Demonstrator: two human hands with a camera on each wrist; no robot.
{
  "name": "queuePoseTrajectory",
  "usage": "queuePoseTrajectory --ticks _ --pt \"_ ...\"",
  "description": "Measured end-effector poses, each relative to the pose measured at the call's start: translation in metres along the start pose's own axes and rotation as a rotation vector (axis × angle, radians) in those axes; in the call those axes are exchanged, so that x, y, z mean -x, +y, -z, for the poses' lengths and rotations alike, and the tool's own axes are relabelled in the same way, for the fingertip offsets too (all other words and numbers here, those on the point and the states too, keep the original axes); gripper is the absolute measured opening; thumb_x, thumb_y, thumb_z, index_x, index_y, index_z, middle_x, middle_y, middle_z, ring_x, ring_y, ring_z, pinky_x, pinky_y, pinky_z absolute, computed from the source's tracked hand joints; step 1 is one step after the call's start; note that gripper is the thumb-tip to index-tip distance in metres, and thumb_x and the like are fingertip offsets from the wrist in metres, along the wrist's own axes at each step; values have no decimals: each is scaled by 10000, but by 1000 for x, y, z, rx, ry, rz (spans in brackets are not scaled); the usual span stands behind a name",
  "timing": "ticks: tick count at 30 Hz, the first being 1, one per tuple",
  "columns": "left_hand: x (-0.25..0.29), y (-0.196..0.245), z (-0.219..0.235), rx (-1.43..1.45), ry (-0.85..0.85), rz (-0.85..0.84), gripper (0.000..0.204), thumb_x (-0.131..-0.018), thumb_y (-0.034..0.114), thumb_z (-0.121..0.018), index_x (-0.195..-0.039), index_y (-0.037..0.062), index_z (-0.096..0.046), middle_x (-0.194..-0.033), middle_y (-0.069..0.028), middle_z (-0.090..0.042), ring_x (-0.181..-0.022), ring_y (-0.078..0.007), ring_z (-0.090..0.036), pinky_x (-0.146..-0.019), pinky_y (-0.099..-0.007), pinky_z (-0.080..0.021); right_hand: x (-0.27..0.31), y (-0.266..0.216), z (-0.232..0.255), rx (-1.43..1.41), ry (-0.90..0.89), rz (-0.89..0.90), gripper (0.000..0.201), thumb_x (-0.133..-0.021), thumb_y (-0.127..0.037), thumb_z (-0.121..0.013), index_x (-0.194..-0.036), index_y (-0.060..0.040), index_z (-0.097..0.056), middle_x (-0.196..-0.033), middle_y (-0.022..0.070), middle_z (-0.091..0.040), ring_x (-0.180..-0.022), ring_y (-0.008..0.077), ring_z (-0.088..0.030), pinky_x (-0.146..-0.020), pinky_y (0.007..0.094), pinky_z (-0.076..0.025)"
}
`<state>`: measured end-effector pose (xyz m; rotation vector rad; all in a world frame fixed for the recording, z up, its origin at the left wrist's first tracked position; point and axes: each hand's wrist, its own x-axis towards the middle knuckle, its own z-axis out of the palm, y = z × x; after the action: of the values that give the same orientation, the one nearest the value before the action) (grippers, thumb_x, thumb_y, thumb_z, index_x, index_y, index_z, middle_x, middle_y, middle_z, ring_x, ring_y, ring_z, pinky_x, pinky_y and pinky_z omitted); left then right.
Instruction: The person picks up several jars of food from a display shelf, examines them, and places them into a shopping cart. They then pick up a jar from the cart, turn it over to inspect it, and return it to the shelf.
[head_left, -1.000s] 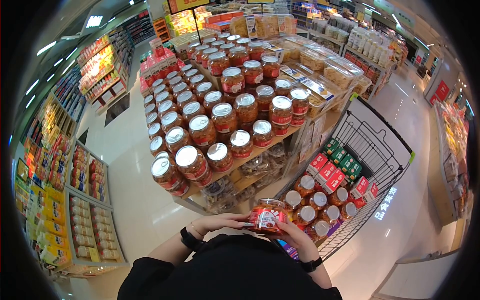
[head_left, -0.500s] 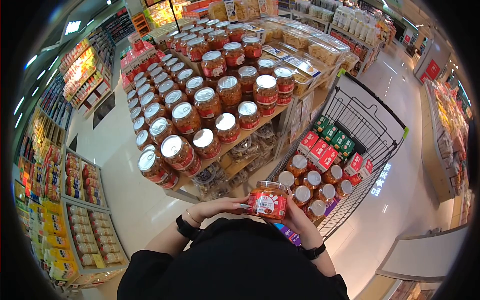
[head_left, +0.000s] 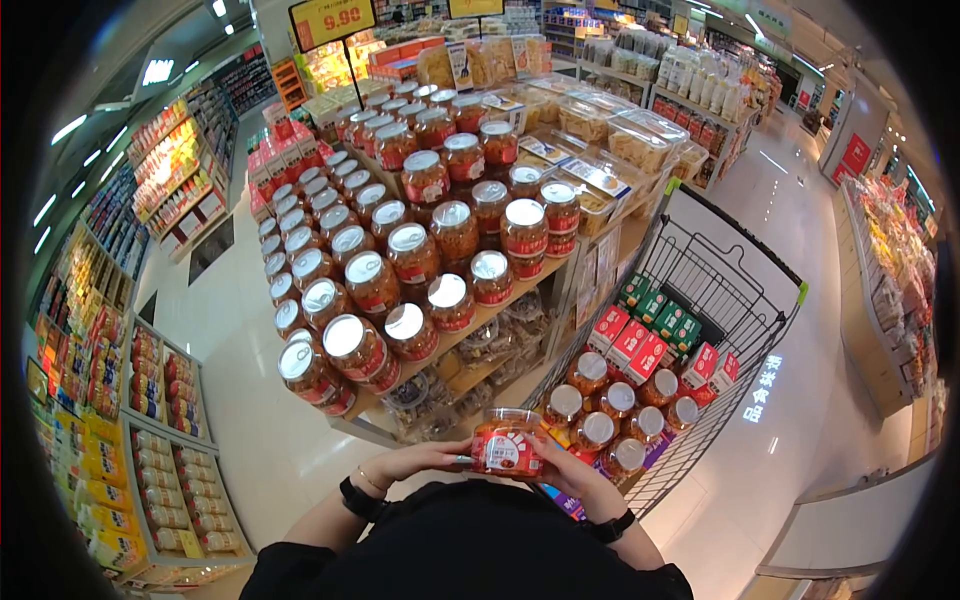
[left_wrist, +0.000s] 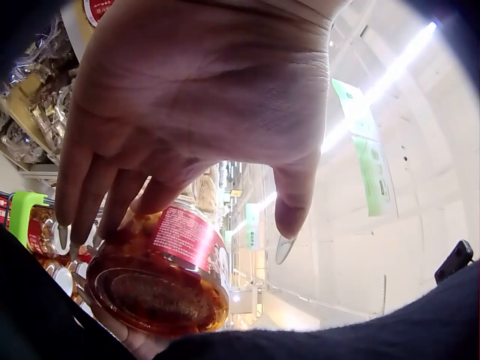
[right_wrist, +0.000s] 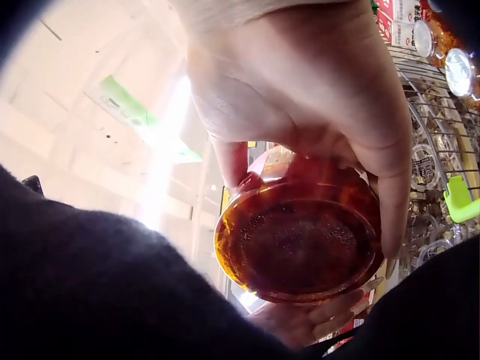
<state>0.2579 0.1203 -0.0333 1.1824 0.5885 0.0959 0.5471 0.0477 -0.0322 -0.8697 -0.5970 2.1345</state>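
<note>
Between my two hands, in front of my body, is a clear jar of red pickled vegetables [head_left: 507, 447] with a red and white label. My right hand [head_left: 572, 472] grips its right side; in the right wrist view, thumb and fingers curve round the jar's dark red base [right_wrist: 300, 244]. On the other side, my left hand [head_left: 425, 458] touches the jar with extended fingertips. The left wrist view shows the left palm [left_wrist: 202, 90] with long fingers along the jar [left_wrist: 161, 289] and the thumb [left_wrist: 295, 199] standing away from it.
To the right stands a wire shopping cart [head_left: 803, 291] holding several similar jars [head_left: 597, 430], red boxes [head_left: 632, 350] and green boxes [head_left: 672, 318]. Ahead is a display of stacked jars [head_left: 408, 250], beside clear packs [head_left: 640, 135] and under a yellow price sign [head_left: 335, 20]. Shelves [head_left: 165, 480] line the left.
The jar has shifted slightly left in the head view, and its label now faces the camera more squarely. Both hands stay on it. The head view itself has moved.
</note>
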Motion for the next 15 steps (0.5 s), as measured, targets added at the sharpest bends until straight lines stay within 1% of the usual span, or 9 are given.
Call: queuePoseTrajectory --ticks 3,5,6,8,9,10,12,13,15 --pt "8 -2 -3 38 39 6 678 -958 317 -508 -1483 -3 -224 -1508 -125 -317 -1363 -208 -349 -1126 -337 -276 -10 6 6 59 14 -60 762 -921 -435 -590 -1476 -128 -168 -1437 91 -391 -1264 235 -484 -985 395 -465" --pt "11 -8 -1 78 48 9 705 -950 336 -523 -1488 2 -213 -1514 -117 -309 -1370 -197 -327 -1124 -325 -262 -11 -3 -5 107 25 -96 855 -877 -421 -662 -1478 -115 -135 -1429 101 -382 -1261 236 -477 -966 379 -476" --pt "13 -7 -1 78 54 9 717 -947 355 -530 -1490 8 -216 -1517 -107 -309 -1370 -189 -318 -1119 -314 -259 -14 -3 -6 116 19 -98 855 -877 -421 -662 -1478 -115 -135 -1429 101 -382 -1261 236 -477 -966 379 -476" --pt "21 -4 -2 45 72 -1 718 -947 358 -530 -1490 7 -217 -1516 -108 -310 -1372 -188 -314 -1121 -311 -252 -24 -1 -13 264 49 -95 874 -871 -391 -680 -1478 -105 -121 -1403 101 -410 -1263 218 -472 -983 359 -465" --pt "27 0 -3 8 84 -6 719 -948 362 -529 -1489 7 -218 -1516 -109 -311 -1374 -186 -309 -1123 -307 -245 -29 -2 -18 302 46 -88 818 -888 -337 -669 -1473 -86 -156 -1397 98 -428 -1266 207 -470 -1009 343 -445" --pt "32 -3 0 -1 108 32 729 -943 366 -541 -1484 -6 -224 -1519 -112 -307 -1384 -184 -290 -1130 -303 -224 -33 -1 -22 329 9 -101 818 -888 -337 -669 -1473 -86 -156 -1397 98 -428 -1266 207 -470 -1009 343 -445" --pt "48 -6 -1 5 169 50 737 -936 364 -555 -1479 -14 -230 -1520 -123 -305 -1389 -185 -283 -1132 -303 -216 -41 0 -26 204 -121 -43 824 -887 -282 -679 -1473 -104 -128 -1411 81 -400 -1253 213 -476 -995 406 -451" --pt "50 -17 5 23 169 52 743 -930 364 -566 -1477 -15 -235 -1518 -133 -308 -1395 -190 -275 -1135 -305 -209 -40 -4 -36 227 -94 -101 644 -929 -269 -613 -1449 -91 -277 -1406 89 -445 -1259 212 -487 -1033 348 -423" --pt "61 -33 9 27 176 34 750 -927 374 -568 -1476 -13 -236 -1513 -140 -314 -1393 -189 -276 -1134 -303 -210 -55 4 -34 232 -138 -146 656 -923 -276 -621 -1451 -96 -277 -1403 86 -450 -1261 213 -485 -1029 363 -428"
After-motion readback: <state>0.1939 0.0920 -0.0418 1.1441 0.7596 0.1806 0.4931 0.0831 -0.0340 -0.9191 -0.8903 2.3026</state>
